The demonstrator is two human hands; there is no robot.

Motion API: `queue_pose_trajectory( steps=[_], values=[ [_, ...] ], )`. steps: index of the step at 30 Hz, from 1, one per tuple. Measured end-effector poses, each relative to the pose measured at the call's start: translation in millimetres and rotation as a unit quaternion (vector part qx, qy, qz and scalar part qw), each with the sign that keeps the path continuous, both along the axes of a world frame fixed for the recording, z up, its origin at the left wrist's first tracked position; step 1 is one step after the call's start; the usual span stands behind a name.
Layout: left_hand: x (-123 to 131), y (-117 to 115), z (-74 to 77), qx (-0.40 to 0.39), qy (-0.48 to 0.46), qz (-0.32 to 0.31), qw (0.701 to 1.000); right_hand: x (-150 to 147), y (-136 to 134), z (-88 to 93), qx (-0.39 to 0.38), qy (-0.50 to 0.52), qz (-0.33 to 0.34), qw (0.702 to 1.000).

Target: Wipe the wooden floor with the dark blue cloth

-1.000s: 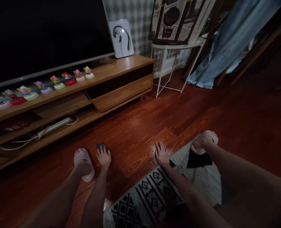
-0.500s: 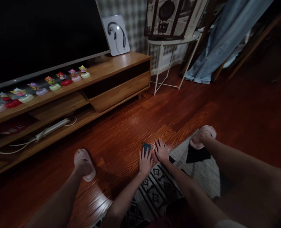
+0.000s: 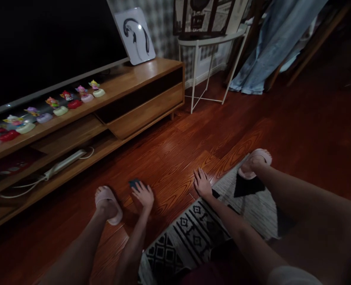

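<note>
On the wooden floor (image 3: 169, 158), between the front edge of the long cabinet (image 3: 147, 115) and the near edge of the patterned rug (image 3: 254, 208), lies one dark blue cloth (image 3: 133, 183). The left hand (image 3: 143, 194) rests palm down over its near side, fingers spread wide; whether they pinch it I cannot tell. The right hand (image 3: 203, 184) lies flat at the rug's edge, fingers slightly parted, nothing seen in it. Two pink slippers (image 3: 105, 194) are worn, one beside the left hand, the other at the rug's far right edge.

Along the cabinet's top front edge stand eight small figurines (image 3: 53, 103) on coloured bases, the leftmost cut off by the view. One white panel (image 3: 139, 41) with a dark curved picture leans near the top's right end, beside one large dark screen (image 3: 47, 43).

The cabinet's open lower shelf holds one white power strip (image 3: 65, 163) with cords; the compartment above holds a red item (image 3: 16, 162), its pale marks too small to read. One drawer (image 3: 148, 113) at the right is closed.
</note>
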State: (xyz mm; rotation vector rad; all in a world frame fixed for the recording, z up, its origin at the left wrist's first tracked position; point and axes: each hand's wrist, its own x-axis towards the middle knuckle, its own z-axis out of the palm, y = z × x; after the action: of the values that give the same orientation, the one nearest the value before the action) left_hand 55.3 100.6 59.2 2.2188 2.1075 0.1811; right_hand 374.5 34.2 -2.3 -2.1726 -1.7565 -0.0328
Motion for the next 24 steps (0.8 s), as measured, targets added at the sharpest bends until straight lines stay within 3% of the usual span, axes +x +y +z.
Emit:
queue_pose_trajectory(
  steps=[4,7,10,11,13,15,18,21,24],
  values=[
    [75.5,-45.2,-16.6,-0.014,-0.017,-0.066,0.998,0.7,0.2,-1.4,0.001,0.001,0.0,1.0],
    [130.6,-72.5,-30.2,-0.023,-0.047,-0.152,0.987,1.4,-0.2,-0.5,0.002,-0.005,0.004,1.0],
    [148.4,-69.5,-35.4,-0.03,-0.085,-0.251,0.964,2.0,-0.8,0.8,0.004,-0.012,0.007,1.0],
    [142.6,-59.8,-34.4,-0.032,-0.084,-0.254,0.963,2.0,-1.0,0.9,0.005,-0.012,0.007,1.0],
    [114.2,-31.5,-28.5,-0.035,-0.062,-0.195,0.978,1.7,-1.0,0.8,0.004,-0.012,0.006,1.0],
    [68.9,0.1,-16.8,-0.028,-0.036,-0.082,0.996,1.0,-0.7,0.2,0.003,-0.008,0.006,1.0],
    [-12.8,34.7,13.7,-0.015,-0.009,0.014,1.0,0.2,0.0,-0.9,0.004,0.001,0.004,1.0],
    [-89.0,47.6,53.4,-0.005,0.011,0.034,0.999,0.4,0.8,-2.3,0.003,0.004,0.002,1.0],
    [-134.3,45.0,81.8,-0.001,0.019,0.029,0.999,1.1,1.3,-3.8,0.003,-0.001,0.003,1.0]
  ],
)
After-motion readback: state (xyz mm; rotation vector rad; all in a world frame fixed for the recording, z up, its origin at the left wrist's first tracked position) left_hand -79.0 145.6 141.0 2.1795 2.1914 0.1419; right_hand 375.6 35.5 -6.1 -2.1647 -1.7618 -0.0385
